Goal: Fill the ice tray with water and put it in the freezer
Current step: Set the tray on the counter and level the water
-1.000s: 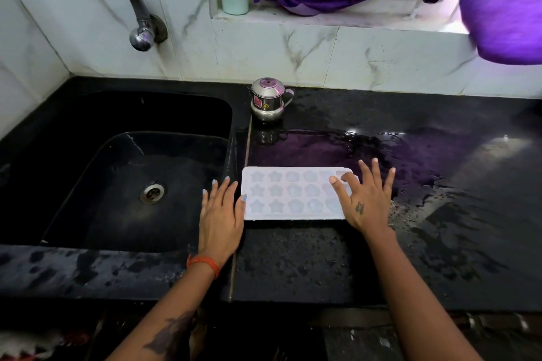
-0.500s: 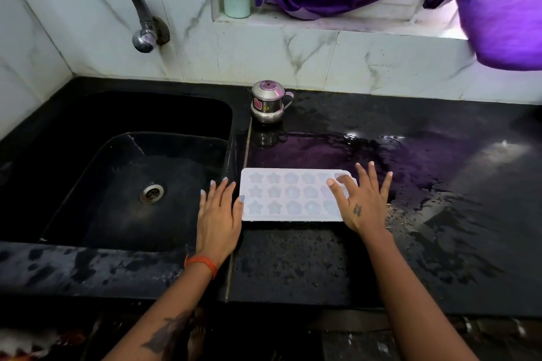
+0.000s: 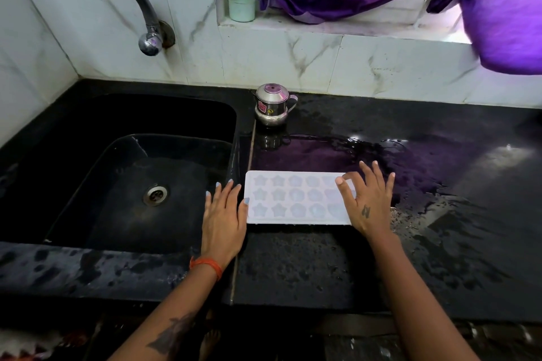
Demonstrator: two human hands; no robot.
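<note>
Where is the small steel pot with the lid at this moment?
The small steel pot stands on the wet black counter, at the back near the tiled wall, just right of the sink and behind the ice tray.

I see dim purple daylight from the window [image 3: 410,17], glare on the wet table [image 3: 440,173] beyond my right fingers [image 3: 378,176], edges bowed.

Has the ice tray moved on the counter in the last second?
No. The ice tray sits just right of the counter seam, as before.
</note>
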